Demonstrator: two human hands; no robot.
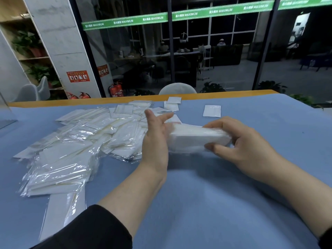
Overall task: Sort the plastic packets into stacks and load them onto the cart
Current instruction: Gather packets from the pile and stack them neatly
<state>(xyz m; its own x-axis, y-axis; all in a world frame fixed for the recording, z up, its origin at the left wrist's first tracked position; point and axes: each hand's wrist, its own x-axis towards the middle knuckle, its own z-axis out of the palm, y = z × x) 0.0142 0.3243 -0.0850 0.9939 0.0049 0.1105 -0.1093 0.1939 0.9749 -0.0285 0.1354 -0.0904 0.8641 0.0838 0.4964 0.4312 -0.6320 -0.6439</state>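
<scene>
Packets form a small stack held just above the bench. Right hand pinches one end; left hand, fingers spread, squares the other. Film likely light, limp and slippery: grip both ends firmly. Loose pile lies left.

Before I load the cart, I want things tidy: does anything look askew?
Yes. The loose packets left of the hands lie overlapping at mixed angles, unsorted, and one single packet lies apart at the far side.
</scene>
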